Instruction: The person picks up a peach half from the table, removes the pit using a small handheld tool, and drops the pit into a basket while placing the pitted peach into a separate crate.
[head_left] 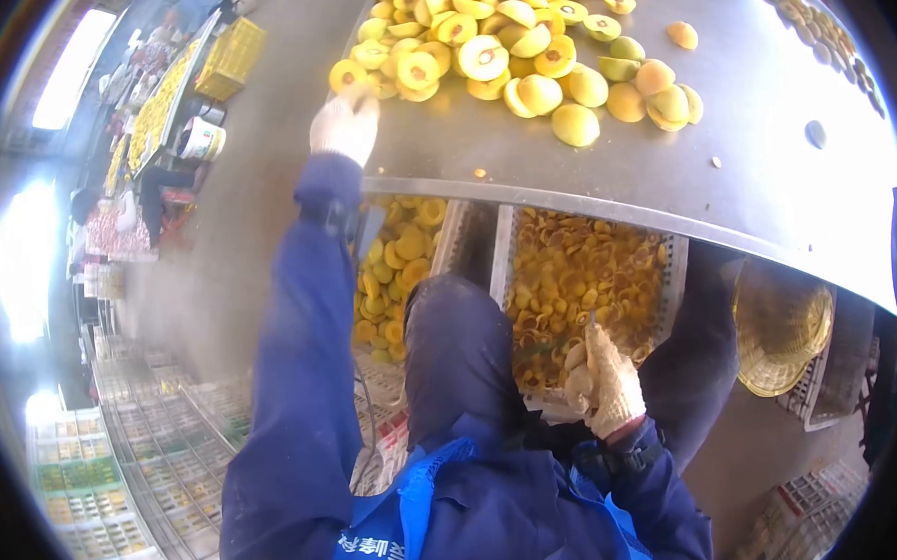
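A pile of halved yellow peaches (499, 53) lies on the grey metal table (604, 173). My left hand (345, 124), in a white glove, reaches up to the pile's left edge, and its fingertips touch a peach half (348, 76). Whether the fingers grip it is unclear. My right hand (605, 385), also gloved, is low over my lap, closed on a small blade (591, 326) that points up. It sits just in front of a crate of peach pits and scraps (578, 274) under the table edge.
A second crate with peach halves (398, 262) stands under the table to the left. A woven basket (783, 325) hangs at the right. A yellow crate (228, 54) and a long table with other workers (151, 123) lie far left. Stacked white crates (146, 453) fill the lower left.
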